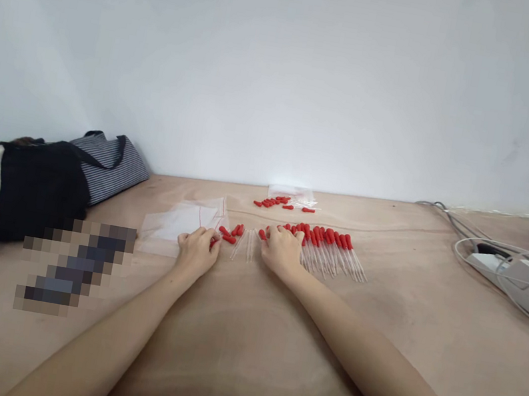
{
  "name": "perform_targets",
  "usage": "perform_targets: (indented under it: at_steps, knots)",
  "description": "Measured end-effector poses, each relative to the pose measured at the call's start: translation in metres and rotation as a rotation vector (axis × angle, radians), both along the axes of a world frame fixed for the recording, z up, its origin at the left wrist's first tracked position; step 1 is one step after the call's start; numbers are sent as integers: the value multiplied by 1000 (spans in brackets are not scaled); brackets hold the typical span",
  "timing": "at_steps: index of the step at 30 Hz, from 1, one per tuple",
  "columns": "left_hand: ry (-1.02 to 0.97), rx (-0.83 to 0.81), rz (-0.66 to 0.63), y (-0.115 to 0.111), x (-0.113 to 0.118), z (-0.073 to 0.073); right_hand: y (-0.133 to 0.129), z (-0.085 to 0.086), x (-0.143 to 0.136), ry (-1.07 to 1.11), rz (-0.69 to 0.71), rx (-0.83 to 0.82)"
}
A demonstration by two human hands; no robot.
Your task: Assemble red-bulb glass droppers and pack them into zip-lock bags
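Observation:
My left hand [198,248] is closed at the right edge of the plastic bags, with a red rubber bulb [213,242] at its fingertips. Loose red bulbs [230,235] lie just right of it. Between my hands, thin glass tubes [250,247] lie side by side on the table. My right hand [282,248] rests at the left end of a row of droppers [331,253], glass tubes with red bulbs on top. Its fingers are curled and cover part of the row; what they grip is hidden. One red bulb [262,233] shows beside its thumb.
Clear plastic bags [162,228] lie on the wooden table [240,343]. Farther back, more red bulbs [271,202] lie by another bag [290,193]. Fabric bags [43,188] and a blurred-out item [80,268] are at left. A power strip [524,285] with cables is at right.

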State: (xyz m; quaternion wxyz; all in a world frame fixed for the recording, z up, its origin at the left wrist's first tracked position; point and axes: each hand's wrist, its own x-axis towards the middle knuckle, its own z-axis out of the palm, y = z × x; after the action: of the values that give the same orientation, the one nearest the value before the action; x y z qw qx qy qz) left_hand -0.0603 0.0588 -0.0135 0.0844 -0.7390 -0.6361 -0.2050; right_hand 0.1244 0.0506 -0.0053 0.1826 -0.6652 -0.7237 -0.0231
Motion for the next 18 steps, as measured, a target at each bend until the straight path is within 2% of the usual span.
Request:
perform_targets:
  at_steps: [3,8,10,14,18]
  knots:
    - [-14,8,26,-2,1,2,2,3,-8,-18,30,-42]
    - [-87,152,6,-4,2,1,15,2,-19,-3,-46,-119]
    - [-118,209,-58,-5,4,-1,21,0,-21,5,-79,-149]
    - [-198,242,-301,-12,10,-5,26,-3,-23,19,-127,-159]
    - [-266,235,-448,-24,19,-2,25,-5,-21,27,-159,-135]
